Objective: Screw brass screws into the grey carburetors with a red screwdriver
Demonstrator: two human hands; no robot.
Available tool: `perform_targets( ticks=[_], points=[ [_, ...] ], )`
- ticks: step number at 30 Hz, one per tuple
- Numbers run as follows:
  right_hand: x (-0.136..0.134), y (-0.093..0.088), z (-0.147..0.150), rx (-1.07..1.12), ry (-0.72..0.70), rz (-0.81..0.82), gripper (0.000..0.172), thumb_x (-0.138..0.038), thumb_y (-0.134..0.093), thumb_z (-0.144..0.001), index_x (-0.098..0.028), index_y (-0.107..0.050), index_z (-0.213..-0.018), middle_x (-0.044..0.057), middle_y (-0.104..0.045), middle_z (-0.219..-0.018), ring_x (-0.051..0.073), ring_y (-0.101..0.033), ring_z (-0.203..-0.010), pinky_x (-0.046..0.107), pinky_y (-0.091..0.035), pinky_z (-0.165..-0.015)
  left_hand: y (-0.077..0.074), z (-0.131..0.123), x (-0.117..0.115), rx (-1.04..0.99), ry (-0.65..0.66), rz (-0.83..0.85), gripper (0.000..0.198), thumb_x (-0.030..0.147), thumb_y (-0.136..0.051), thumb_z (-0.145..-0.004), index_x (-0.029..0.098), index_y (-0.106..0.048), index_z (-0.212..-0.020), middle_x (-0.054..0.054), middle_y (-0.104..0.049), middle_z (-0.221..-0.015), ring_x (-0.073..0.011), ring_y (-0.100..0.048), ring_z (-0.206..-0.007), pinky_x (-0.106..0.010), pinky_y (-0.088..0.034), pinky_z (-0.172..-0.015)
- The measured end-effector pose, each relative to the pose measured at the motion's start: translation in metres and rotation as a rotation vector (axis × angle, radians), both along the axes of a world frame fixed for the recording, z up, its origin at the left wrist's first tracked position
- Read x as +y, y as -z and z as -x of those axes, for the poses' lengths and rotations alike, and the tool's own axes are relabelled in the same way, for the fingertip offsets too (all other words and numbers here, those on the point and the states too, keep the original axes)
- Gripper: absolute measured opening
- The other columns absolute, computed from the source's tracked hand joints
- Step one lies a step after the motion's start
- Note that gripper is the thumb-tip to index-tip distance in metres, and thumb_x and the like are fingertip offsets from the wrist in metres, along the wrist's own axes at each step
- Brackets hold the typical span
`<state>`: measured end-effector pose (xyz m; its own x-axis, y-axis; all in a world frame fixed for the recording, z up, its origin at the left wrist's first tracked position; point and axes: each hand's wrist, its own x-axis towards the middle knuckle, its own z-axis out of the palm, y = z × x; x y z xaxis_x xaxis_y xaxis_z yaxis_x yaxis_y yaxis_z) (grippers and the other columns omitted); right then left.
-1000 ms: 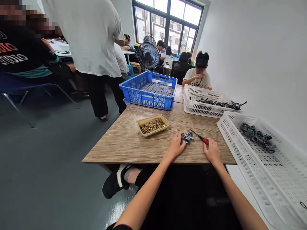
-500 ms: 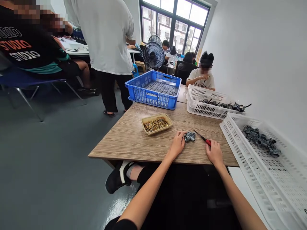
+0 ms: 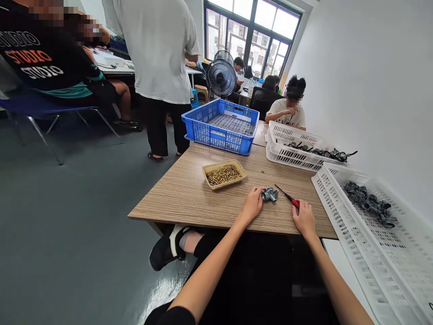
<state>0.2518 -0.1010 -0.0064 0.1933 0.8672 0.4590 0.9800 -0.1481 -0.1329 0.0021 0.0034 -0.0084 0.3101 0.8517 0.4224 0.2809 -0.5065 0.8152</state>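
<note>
My left hand (image 3: pixel 253 204) is closed on a small grey cast-metal carburetor body (image 3: pixel 269 194) that rests on the wood-grain table (image 3: pixel 182 198). In my right hand (image 3: pixel 304 218) is a screwdriver with a red and black handle (image 3: pixel 295 203). Its thin dark shaft points up and left, its tip apart from the carburetor body. Beyond my left hand stands a cream tray (image 3: pixel 224 184) full of small brass-coloured parts. A tiny loose piece (image 3: pixel 263 171) lies on the tabletop right of that tray.
A blue crate (image 3: pixel 216 141) stands at the table's far left corner. Two white plastic baskets hold metal parts: one at the back right (image 3: pixel 287 160), another along the right side (image 3: pixel 333 198). A person (image 3: pixel 287 113) sits across, another (image 3: pixel 162 54) stands at left, near a fan (image 3: pixel 221 77).
The view has shifted slightly, so everything sits a little further right. Both hands keep the same hold on the carburetor body and the screwdriver.
</note>
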Motion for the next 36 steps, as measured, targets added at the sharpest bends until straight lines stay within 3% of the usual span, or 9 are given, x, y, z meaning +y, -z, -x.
perform_targets(
  ticks=[14,23,27,31,36],
  points=[
    [0.0,-0.001,0.0,0.014,0.009,0.006,0.036,-0.037,-0.044,-0.101,-0.017,-0.061,-0.125,0.016,-0.068,-0.118,0.033,-0.057,-0.108,0.045,-0.048,-0.092,0.0,0.0,-0.001,-0.044,0.019,0.029,0.042,0.003,-0.045,-0.091,0.022,-0.064,-0.124,-0.009,-0.067,-0.118,-0.0231,-0.066,-0.113,-0.039,-0.054,-0.105],
    [0.0,-0.004,0.003,-0.007,0.02,0.023,0.034,-0.035,-0.045,-0.101,-0.016,-0.062,-0.123,0.016,-0.068,-0.118,0.033,-0.057,-0.107,0.044,-0.048,-0.09,-0.011,0.005,-0.008,-0.034,-0.035,-0.039,0.036,0.009,-0.046,-0.096,0.021,-0.061,-0.126,-0.009,-0.065,-0.121,-0.0225,-0.064,-0.112,-0.039,-0.053,-0.105],
    [0.0,-0.004,0.004,0.004,0.039,0.038,0.033,-0.035,-0.047,-0.101,-0.016,-0.061,-0.124,0.015,-0.068,-0.117,0.032,-0.057,-0.107,0.043,-0.047,-0.092,-0.023,0.022,-0.004,0.089,-0.127,-0.165,0.034,0.01,-0.046,-0.097,0.021,-0.063,-0.124,-0.01,-0.065,-0.124,-0.0251,-0.059,-0.12,-0.04,-0.048,-0.109],
    [-0.001,-0.006,0.005,0.012,0.055,0.072,0.034,-0.034,-0.046,-0.102,-0.016,-0.061,-0.126,0.015,-0.067,-0.12,0.031,-0.056,-0.11,0.041,-0.046,-0.094,-0.046,0.045,0.01,0.326,-0.19,-0.32,0.035,0.011,-0.047,-0.097,0.022,-0.064,-0.126,-0.012,-0.065,-0.131,-0.0272,-0.057,-0.125,-0.043,-0.046,-0.109],
    [-0.001,-0.006,0.005,0.011,0.046,0.078,0.033,-0.034,-0.045,-0.103,-0.016,-0.061,-0.126,0.015,-0.067,-0.119,0.031,-0.056,-0.11,0.04,-0.045,-0.094,-0.072,0.061,0.044,0.717,-0.279,-0.258,0.031,0.017,-0.05,-0.097,0.019,-0.067,-0.123,-0.016,-0.068,-0.13,-0.0327,-0.06,-0.121,-0.047,-0.048,-0.102]
  ],
)
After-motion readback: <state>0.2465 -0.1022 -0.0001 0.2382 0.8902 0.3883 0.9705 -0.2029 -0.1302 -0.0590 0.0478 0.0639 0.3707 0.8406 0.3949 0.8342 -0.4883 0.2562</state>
